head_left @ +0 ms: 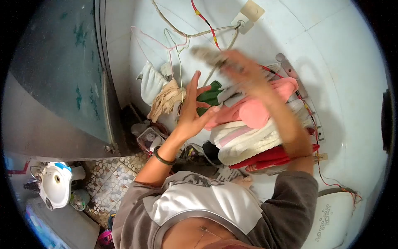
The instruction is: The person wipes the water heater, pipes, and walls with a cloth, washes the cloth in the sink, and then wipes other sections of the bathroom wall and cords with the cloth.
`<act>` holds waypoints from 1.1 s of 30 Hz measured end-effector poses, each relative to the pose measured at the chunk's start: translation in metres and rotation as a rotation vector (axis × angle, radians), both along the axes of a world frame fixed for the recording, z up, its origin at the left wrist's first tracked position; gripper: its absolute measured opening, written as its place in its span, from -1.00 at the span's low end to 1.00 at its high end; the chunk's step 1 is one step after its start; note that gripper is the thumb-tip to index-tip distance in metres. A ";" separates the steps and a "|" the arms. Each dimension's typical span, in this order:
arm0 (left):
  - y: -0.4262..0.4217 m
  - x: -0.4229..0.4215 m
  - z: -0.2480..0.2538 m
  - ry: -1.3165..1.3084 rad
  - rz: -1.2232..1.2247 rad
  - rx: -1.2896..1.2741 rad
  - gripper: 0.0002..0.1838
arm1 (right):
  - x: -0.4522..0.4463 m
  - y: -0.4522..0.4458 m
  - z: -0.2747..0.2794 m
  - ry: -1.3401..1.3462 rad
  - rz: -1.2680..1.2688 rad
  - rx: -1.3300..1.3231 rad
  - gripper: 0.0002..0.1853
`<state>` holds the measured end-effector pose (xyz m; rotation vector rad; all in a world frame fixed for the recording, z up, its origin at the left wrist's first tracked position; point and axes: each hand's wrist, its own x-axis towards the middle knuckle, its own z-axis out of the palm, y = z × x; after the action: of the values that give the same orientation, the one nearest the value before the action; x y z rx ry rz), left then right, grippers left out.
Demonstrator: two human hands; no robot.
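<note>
My left hand is raised with its fingers spread and nothing in it, in front of a dark green cloth. Higher and to the right, my right hand is smeared by motion. Its fingers are around a blurred grey-brown item whose kind I cannot make out. Below and behind my right arm hang a pink garment, a white towel and a red cloth. Beside my left hand, tan gloves and a white cloth hang near a pink hanger.
A metal wall rack is on the tiled wall, with a red-and-black cable running across it. A dark door stands at left. Below it are a white washbasin and a pebbled floor. A white water heater is at lower right.
</note>
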<state>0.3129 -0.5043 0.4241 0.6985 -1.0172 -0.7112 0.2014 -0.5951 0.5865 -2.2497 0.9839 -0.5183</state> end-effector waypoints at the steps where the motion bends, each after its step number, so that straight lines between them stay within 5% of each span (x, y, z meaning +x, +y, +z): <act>1: -0.006 -0.002 -0.008 0.005 0.004 -0.004 -0.28 | -0.001 0.003 -0.038 0.027 0.066 -0.082 -0.57; 3: -0.021 -0.003 -0.037 -0.029 0.017 0.012 -0.24 | 0.000 0.019 -0.085 -0.062 0.046 -0.037 -0.45; 6: -0.049 -0.001 -0.054 0.230 -0.115 -0.024 -0.38 | -0.022 0.013 -0.035 0.254 0.183 0.007 -0.48; 8: -0.077 -0.007 -0.051 0.275 -0.008 0.008 -0.47 | -0.031 0.019 0.023 0.455 -0.032 -0.857 -0.47; 10: -0.120 -0.022 -0.044 0.321 0.049 0.037 -0.58 | -0.050 0.000 0.100 0.572 -0.051 -1.427 -0.49; 14: -0.206 -0.036 -0.028 0.596 0.272 0.188 -0.65 | -0.136 -0.040 0.244 0.808 -0.440 -2.099 -0.51; 16: -0.214 -0.037 -0.005 0.768 0.308 0.225 -0.64 | -0.212 -0.086 0.298 0.909 -0.868 -2.103 -0.50; 18: -0.165 -0.039 0.033 0.867 0.199 0.324 -0.64 | -0.237 -0.103 0.313 0.966 -1.003 -2.095 -0.47; 24: -0.184 -0.060 0.027 0.597 0.292 0.197 -0.51 | -0.182 -0.069 0.289 0.889 -0.522 -2.325 -0.39; 25: -0.181 -0.053 0.024 0.637 0.264 0.345 -0.52 | -0.181 -0.069 0.288 0.887 -0.498 -2.336 -0.41; 27: -0.182 -0.037 0.028 0.897 0.156 0.213 -0.53 | -0.171 -0.096 0.298 1.324 -1.260 -1.864 -0.40; 29: -0.183 -0.030 0.048 1.069 0.094 0.099 -0.58 | -0.180 -0.104 0.309 1.587 -1.732 -1.543 -0.39; 33: -0.221 -0.023 0.057 1.106 0.046 0.074 -0.59 | -0.196 -0.112 0.326 1.613 -1.852 -1.593 -0.40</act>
<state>0.2898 -0.7258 0.4815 0.2867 0.0396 -0.9267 0.0056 -0.7069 0.9126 0.2887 -1.3956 -0.1061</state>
